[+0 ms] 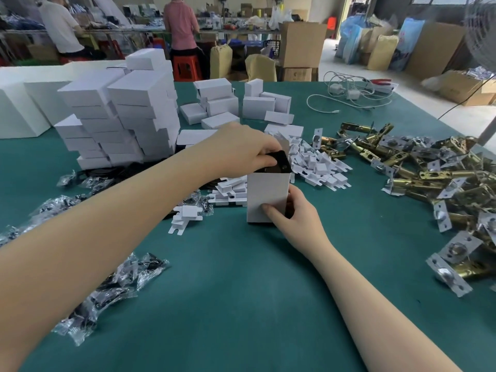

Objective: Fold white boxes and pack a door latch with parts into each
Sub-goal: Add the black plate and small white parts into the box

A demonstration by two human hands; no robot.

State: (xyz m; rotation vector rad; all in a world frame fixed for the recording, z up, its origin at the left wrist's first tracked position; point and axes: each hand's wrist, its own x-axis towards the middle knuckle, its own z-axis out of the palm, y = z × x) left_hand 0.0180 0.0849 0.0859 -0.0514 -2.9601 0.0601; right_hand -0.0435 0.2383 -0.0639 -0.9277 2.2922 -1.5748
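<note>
A white box [265, 191] stands upright on the green table [241, 291], its top open. My right hand [292, 213] grips its lower right side, thumb across the front face. My left hand [241, 149] reaches over the top and holds a black plate [279, 163] at the box's opening, partly inside it. A heap of brass door latches [440, 181] lies to the right. Small white cardboard inserts [316, 165] are piled just behind the box. Clear bags of dark screws [112, 285] lie to the left.
Stacks of closed white boxes [120, 116] rise at the back left, with looser boxes [241, 103] behind the middle. White cables and chargers [349, 95] lie at the far right. Two people work at benches beyond the table. A fan [480, 38] stands at the right edge.
</note>
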